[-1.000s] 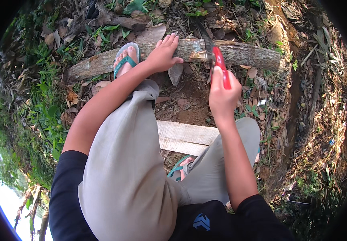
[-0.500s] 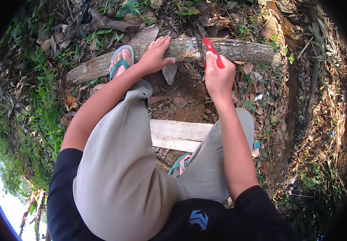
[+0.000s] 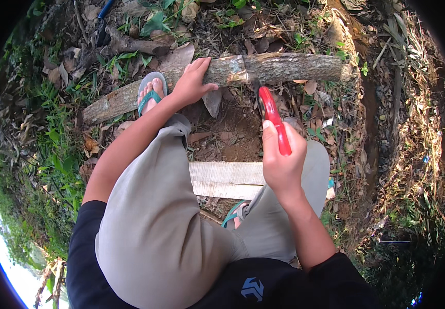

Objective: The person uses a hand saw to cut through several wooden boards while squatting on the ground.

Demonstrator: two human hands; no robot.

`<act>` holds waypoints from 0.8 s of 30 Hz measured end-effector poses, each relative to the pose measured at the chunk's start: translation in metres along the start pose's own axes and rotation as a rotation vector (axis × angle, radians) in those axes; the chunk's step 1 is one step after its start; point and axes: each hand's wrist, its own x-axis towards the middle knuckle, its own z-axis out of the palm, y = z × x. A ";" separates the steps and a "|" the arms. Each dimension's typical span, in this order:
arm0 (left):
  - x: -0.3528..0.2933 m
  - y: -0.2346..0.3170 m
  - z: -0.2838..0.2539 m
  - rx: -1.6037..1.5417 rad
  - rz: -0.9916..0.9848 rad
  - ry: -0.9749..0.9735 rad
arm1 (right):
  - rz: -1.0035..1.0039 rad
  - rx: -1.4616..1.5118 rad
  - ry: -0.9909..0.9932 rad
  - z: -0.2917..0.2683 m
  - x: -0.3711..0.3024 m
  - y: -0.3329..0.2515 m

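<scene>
A log [image 3: 299, 67] with rough grey bark lies crosswise on the ground ahead of me. My right hand [image 3: 285, 157] is closed around the red handle of a handsaw [image 3: 268, 105]. Its dark blade meets the log at a cut near the middle; most of the blade is hidden or blurred. Beside the cut, some bark is scraped to pale wood. My left hand [image 3: 194, 85] rests on the log left of the cut, fingers stretched out and thumb apart. My left foot [image 3: 153, 92], in a green-strapped sandal, presses on the log further left.
A pale split board [image 3: 227, 175] lies on the soil between my legs. A broken branch [image 3: 140, 46] and dry leaves lie beyond the log. A blue-handled tool [image 3: 105, 10] is at the far left. To the right runs a narrow ditch [image 3: 379, 118].
My right hand has pulled the saw back toward me, bringing the handle clear of the log. My left hand and foot stay on the log; the view has shifted slightly.
</scene>
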 end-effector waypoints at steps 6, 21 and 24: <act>0.002 0.000 -0.002 -0.037 -0.036 0.021 | -0.136 -0.022 0.004 0.017 0.033 0.036; 0.007 0.002 0.004 0.041 -0.023 -0.072 | -0.107 0.019 0.166 0.052 0.053 0.044; 0.000 -0.003 -0.001 0.008 -0.069 -0.054 | 0.060 0.189 0.066 0.016 -0.017 0.031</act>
